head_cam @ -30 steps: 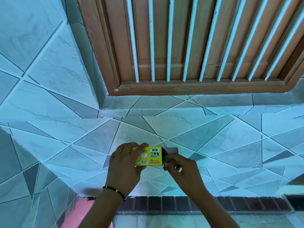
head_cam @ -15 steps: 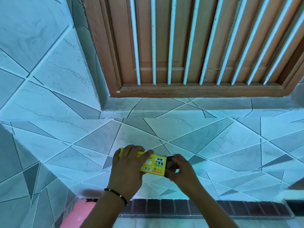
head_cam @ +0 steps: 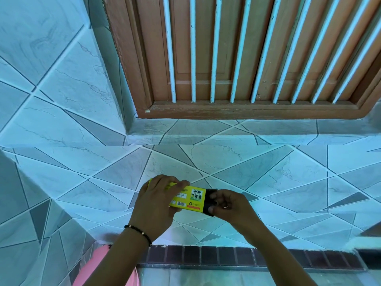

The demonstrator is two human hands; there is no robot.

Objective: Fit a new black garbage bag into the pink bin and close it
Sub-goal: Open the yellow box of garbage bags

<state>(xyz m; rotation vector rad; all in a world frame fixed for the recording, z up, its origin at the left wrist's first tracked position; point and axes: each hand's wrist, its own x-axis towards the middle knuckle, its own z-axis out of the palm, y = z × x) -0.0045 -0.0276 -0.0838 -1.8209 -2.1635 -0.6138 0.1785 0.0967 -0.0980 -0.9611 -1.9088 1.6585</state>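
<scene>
The left hand (head_cam: 156, 201) grasps a yellow box (head_cam: 188, 200) around its left end, fingers curled over the top edge. The box's long axis runs left to right between the hands, tilted slightly down toward the right. At its right end a black bag roll (head_cam: 209, 202) pokes out, and the right hand (head_cam: 228, 205) pinches it, fingertips on the black plastic. The coming pull, as I judge it, runs along that axis, rightward out of the box, so the right hand is the one placed to draw while the left braces. The pink bin (head_cam: 99, 267) lies below and left of the hands, under the left forearm, only partly in view; nothing is fitted in it yet.
</scene>
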